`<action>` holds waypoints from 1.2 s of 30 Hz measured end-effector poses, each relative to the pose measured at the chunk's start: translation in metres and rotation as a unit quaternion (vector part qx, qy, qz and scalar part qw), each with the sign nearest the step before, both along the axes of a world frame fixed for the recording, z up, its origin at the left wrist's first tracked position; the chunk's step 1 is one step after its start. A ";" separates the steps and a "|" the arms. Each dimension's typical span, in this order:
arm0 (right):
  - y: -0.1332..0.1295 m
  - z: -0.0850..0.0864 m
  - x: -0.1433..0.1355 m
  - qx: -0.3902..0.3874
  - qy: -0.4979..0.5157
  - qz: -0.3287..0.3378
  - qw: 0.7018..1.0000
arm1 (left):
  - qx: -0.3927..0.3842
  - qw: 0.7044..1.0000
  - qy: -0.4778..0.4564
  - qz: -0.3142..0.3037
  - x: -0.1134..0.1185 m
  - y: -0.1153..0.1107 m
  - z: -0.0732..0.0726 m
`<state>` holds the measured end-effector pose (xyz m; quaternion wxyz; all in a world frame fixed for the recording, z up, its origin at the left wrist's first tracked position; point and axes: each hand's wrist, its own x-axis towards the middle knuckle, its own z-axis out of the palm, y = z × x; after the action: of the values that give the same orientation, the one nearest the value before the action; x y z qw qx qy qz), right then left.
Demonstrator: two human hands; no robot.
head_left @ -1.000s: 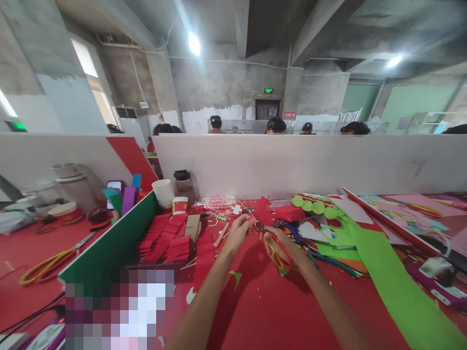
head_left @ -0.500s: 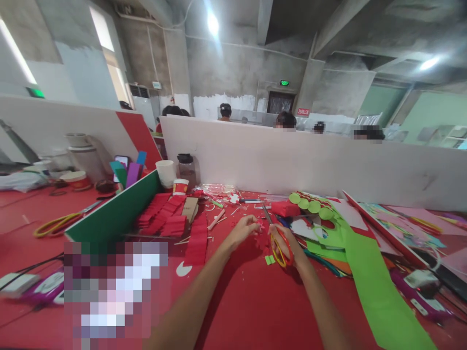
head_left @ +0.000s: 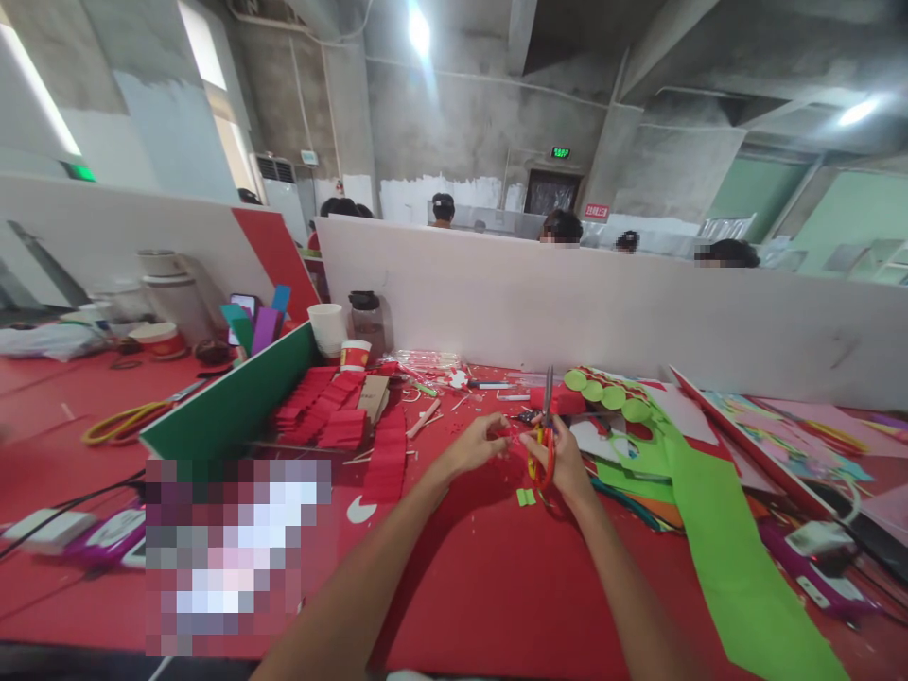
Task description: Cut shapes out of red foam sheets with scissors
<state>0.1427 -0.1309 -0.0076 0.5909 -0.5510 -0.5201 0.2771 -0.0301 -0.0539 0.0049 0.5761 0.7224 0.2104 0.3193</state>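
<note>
My right hand (head_left: 567, 465) holds scissors (head_left: 543, 458) with yellow and red handles; their blades point up, away from me, and look closed. Its thumb and fingertip reach left, close to my left hand (head_left: 480, 445). The left fingers are closed in a pinch on a small piece of red paper (head_left: 512, 434), whose outline is hard to make out against the red table. It lies between the two hands, and the right fingertips seem to touch it. Just below the hands, a small bright green paper piece (head_left: 525, 497) rests on the table.
Folded red paper strips (head_left: 323, 407) lie left, beside a green divider (head_left: 234, 392). Green paper (head_left: 730, 539) runs down the right side. A red and white cup (head_left: 356, 356) and a dark-lidded bottle (head_left: 366, 320) stand near the white partition (head_left: 602, 307).
The scissors have turned more upright in my right hand, their blades swinging right. My right thumb and fingertip have come to the red paper at my left hand. The camera view has shifted slightly.
</note>
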 end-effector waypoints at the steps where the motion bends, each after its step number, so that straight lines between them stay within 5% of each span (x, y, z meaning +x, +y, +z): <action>1: 0.000 0.000 -0.001 0.001 0.001 0.004 1.000 | 0.008 1.000 0.005 -0.005 0.000 0.001 -0.001; 20: 0.002 -0.001 -0.006 -0.005 -0.027 -0.016 0.999 | 0.052 0.998 0.016 0.043 0.003 0.007 0.000; 36: 0.004 0.001 -0.018 0.058 0.125 -0.056 0.989 | 0.026 0.996 -0.051 0.066 0.012 -0.008 0.007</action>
<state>0.1243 -0.1274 -0.0064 0.6967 -0.5055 -0.4253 0.2795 -0.0184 -0.0622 0.0117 0.5446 0.7045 0.2194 0.3988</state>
